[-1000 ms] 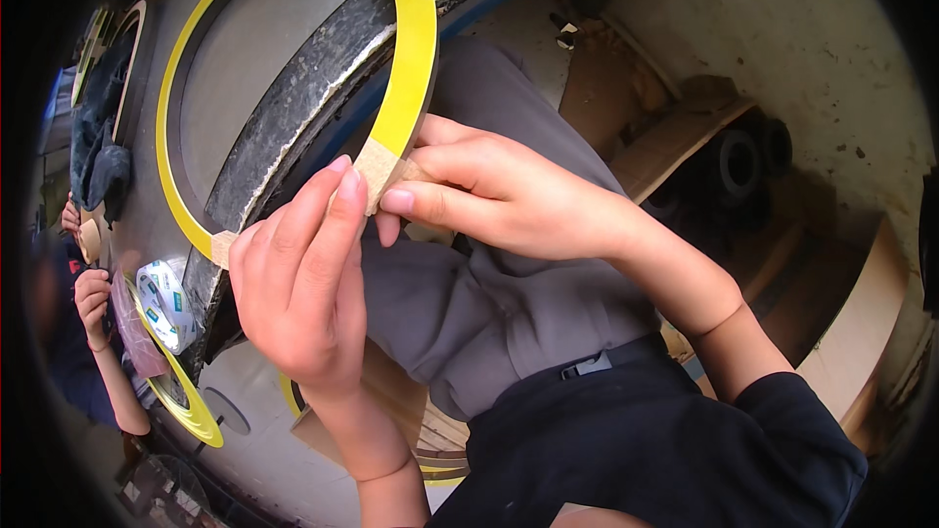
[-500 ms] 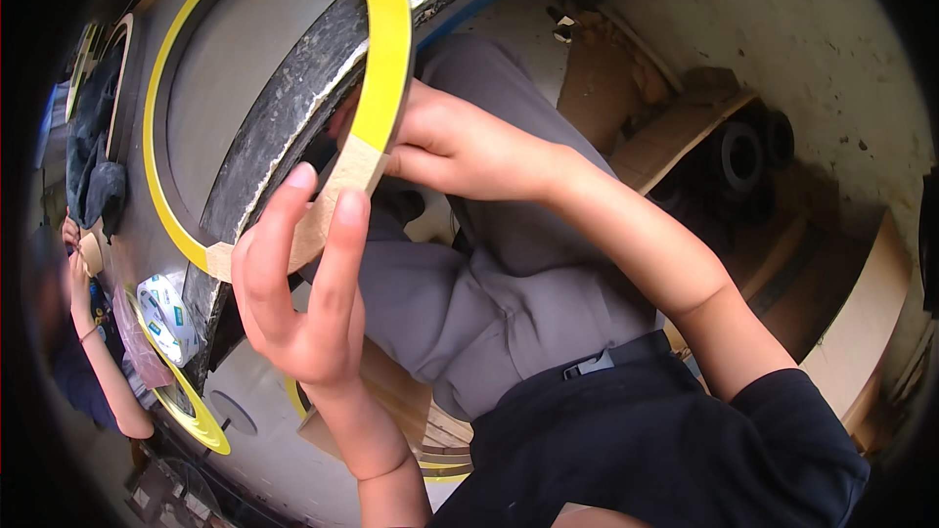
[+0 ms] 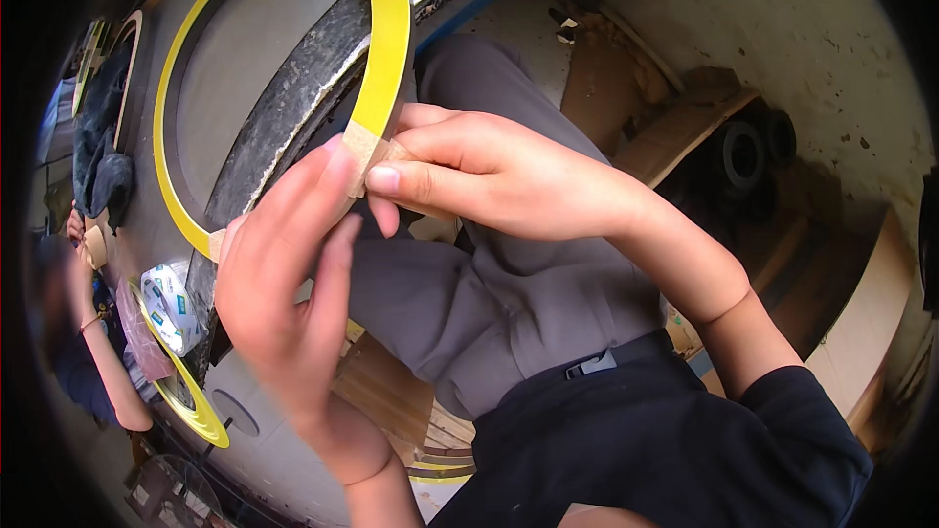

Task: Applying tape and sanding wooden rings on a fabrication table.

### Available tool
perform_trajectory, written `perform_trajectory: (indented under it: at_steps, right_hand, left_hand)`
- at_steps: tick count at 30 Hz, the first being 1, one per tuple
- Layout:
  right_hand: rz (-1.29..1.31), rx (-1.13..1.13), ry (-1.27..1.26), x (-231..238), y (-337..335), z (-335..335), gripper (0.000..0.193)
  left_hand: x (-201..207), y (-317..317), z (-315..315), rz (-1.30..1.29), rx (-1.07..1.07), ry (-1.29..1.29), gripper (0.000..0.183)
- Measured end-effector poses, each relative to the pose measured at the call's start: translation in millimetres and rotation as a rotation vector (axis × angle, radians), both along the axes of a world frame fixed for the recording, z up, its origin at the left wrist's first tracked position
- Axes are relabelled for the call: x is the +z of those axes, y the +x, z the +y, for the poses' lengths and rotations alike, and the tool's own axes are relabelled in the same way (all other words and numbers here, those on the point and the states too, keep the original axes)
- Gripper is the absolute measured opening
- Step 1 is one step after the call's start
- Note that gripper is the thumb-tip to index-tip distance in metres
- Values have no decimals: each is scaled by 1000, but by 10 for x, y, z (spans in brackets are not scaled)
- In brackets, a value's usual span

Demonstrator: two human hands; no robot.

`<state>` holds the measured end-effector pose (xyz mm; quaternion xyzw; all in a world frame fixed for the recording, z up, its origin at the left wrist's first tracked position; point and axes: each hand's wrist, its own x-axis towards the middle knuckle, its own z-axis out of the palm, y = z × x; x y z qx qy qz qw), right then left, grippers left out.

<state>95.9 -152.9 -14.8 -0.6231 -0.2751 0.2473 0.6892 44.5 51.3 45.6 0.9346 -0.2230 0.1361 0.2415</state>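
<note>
Right hand point(image 3: 489, 181) is coming in from the lower right, forearm angled up-left, fingers curled shut and pinching a beige tape strip point(image 3: 377, 149) against the yellow ring point(image 3: 386, 49); thumb is lying flat along the strip. Left hand point(image 3: 284, 293) is rising from the bottom edge, palm turned toward the camera, fingers loosely extended and open, fingertips point(image 3: 337, 158) touching the strip's lower end, not gripping anything. Ring is standing nearly upright in front of the torso, its open face turned to the left, leaning against a dark curved rim point(image 3: 293, 108). Strip's long axis is running along the ring's band, down-left from the pinch. Tape roll point(image 3: 171, 308) is sitting lower left, well apart, beside another yellow ring point(image 3: 196, 406).
</note>
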Motion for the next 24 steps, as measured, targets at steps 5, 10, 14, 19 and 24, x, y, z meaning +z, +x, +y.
perform_trajectory:
  at_steps: [5, 10, 14, 19, 24]
  right_hand:
    - [-18, 4, -28, -27, 31, 18, 36]
    - [-75, -24, -15, -81, 51, 13, 32]
    - [-482, -157, -19, -425, 237, 189, 19]
    - [-191, -172, 99, -335, 245, 399, 13]
    - [82, -271, 262, -281, 116, 533, 17]
  left_hand:
    - [284, 48, -2, 363, 63, -231, 60]
    - [174, 130, -26, 307, -2, -123, 54]
    - [56, 130, -2, 215, -10, -193, 65]
    - [37, 135, -15, 205, -9, -241, 74]
    - [-12, 112, -28, 124, 1, -173, 75]
